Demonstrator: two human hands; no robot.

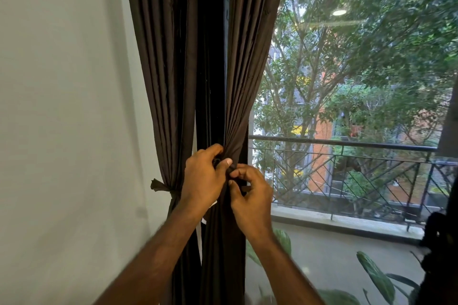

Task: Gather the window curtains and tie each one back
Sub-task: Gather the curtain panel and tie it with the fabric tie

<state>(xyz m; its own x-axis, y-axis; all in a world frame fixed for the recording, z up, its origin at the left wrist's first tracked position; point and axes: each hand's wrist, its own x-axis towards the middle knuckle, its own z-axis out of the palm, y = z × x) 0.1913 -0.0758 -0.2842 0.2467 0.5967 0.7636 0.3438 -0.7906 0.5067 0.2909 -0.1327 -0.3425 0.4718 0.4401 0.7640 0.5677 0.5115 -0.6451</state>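
Dark brown curtain (250, 62), matte, finely pleated, cinched narrow right at the left hand (202, 178) and right hand (250, 195). Both pinching a dark tie band (231, 170) between them (mostly hidden by fingers). Left of the hands, a second curtain (161, 62), already knotted.

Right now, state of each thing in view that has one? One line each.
Left curtain: gathered, already tied back with a knotted tie.
Right curtain: gathered at the hands, tie not yet finished.
Left hand: grip curled round the bunched right curtain.
Right hand: fingers pinching dark fabric at the gather.
Window: uncovered, trees and balcony railing visible.
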